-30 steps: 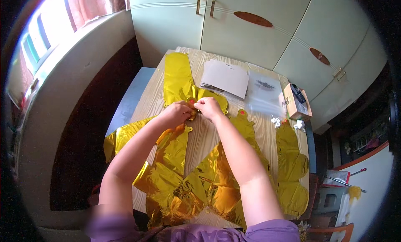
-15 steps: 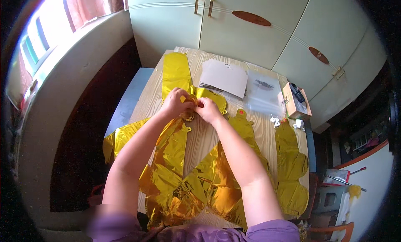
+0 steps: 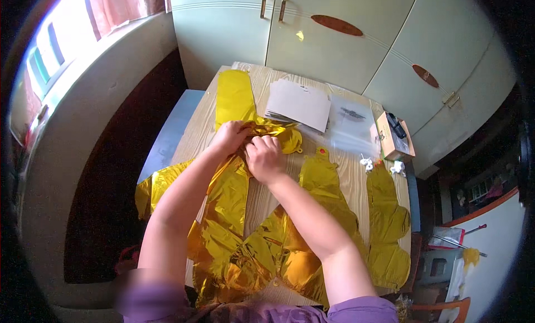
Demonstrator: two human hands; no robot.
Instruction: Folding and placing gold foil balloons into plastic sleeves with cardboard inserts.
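Several flat gold foil balloons (image 3: pixel 228 206) lie spread over a light wooden table (image 3: pixel 345 183). My left hand (image 3: pixel 229 138) and my right hand (image 3: pixel 264 158) meet near the middle of the table, both pinching a crumpled part of one gold foil balloon (image 3: pixel 278 132) that runs toward the far edge. The fingers of both hands are closed on the foil. What lies under the hands is hidden.
Grey card sheets (image 3: pixel 298 104) and a clear plastic bag (image 3: pixel 352 127) lie at the table's far side. A small open cardboard box (image 3: pixel 394 137) stands at the right edge, with small white pieces (image 3: pixel 368 164) beside it. Pale cupboard doors (image 3: pixel 312 33) rise behind; a blue seat (image 3: pixel 167 136) stands left.
Both hands have stayed together on the gold foil, shifting slightly toward the far side and then settling back; the foil between them is more bunched.
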